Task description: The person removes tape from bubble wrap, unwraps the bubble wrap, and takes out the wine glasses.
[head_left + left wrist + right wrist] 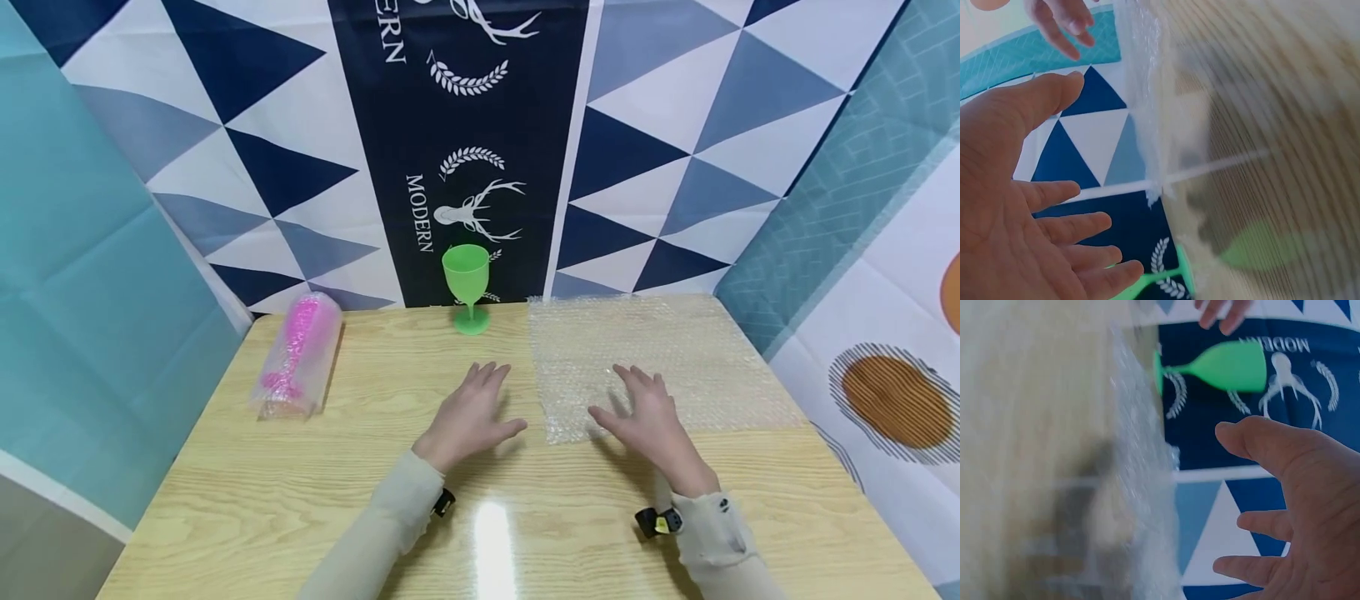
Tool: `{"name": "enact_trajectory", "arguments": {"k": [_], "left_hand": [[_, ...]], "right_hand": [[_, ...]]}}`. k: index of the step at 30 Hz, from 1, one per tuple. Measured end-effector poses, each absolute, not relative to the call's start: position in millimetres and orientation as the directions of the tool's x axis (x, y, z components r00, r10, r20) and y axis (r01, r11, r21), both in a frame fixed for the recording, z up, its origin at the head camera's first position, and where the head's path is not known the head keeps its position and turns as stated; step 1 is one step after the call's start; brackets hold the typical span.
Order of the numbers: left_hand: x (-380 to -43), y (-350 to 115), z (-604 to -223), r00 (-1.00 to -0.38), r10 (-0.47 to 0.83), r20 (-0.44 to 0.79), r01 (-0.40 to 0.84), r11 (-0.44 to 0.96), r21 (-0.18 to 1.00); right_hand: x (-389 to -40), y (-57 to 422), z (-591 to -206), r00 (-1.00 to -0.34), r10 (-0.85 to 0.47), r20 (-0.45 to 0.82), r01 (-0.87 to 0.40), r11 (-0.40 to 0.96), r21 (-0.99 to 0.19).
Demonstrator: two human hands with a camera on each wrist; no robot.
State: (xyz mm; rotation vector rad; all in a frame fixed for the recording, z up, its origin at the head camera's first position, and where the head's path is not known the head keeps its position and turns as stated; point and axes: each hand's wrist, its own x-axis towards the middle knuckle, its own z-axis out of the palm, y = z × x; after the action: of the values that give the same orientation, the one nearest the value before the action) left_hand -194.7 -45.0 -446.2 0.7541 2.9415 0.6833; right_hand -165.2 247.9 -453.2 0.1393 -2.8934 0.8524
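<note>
A green plastic goblet (pixel 467 279) stands upright at the back middle of the table. To its right a sheet of bubble wrap (pixel 720 367) lies flat. My left hand (pixel 468 419) hovers in front of the goblet, fingers spread and holding nothing; its palm (pixel 997 231) faces inward in the left wrist view. Over the sheet's front left part is my right hand (pixel 648 421), fingers apart and holding nothing. Whether it touches the sheet I cannot tell. On the left lies a bubble-wrapped bundle (pixel 300 354) with a pink goblet-shaped thing inside.
The light wooden table (pixel 247 500) meets a patterned cloth wall (pixel 457 125) at the back. Teal cloth (pixel 97 233) hangs on the left, and a white cloth with brown shapes (pixel 885 392) on the right. Each wrist carries a small black camera.
</note>
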Motion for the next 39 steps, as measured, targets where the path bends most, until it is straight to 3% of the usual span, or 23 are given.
{"name": "enact_trajectory", "arguments": {"k": [6,17,32,39], "left_hand": [[-184.1,-73.0,-448.6,-0.909,0.404,0.102,0.403,0.79,0.462],[-149.8,-125.1,-461.9,-0.935,0.311,0.17,0.354,0.805,0.475],[-127.1,-164.1,-465.6,-0.941,0.228,0.251,0.314,0.867,0.387],[-124.1,-169.0,-467.8,-0.95,0.211,0.23,0.284,0.89,0.356]], "right_hand": [[-147.1,226.9,-454.2,-0.982,-0.077,0.174,-0.154,0.861,-0.484],[-116.9,210.4,-442.6,-0.982,-0.048,0.185,-0.143,0.824,-0.548],[-111.7,195.9,-447.9,-0.973,-0.076,0.216,-0.185,0.816,-0.547],[-108.3,186.7,-449.7,-0.972,-0.119,0.205,-0.212,0.824,-0.525]]}}
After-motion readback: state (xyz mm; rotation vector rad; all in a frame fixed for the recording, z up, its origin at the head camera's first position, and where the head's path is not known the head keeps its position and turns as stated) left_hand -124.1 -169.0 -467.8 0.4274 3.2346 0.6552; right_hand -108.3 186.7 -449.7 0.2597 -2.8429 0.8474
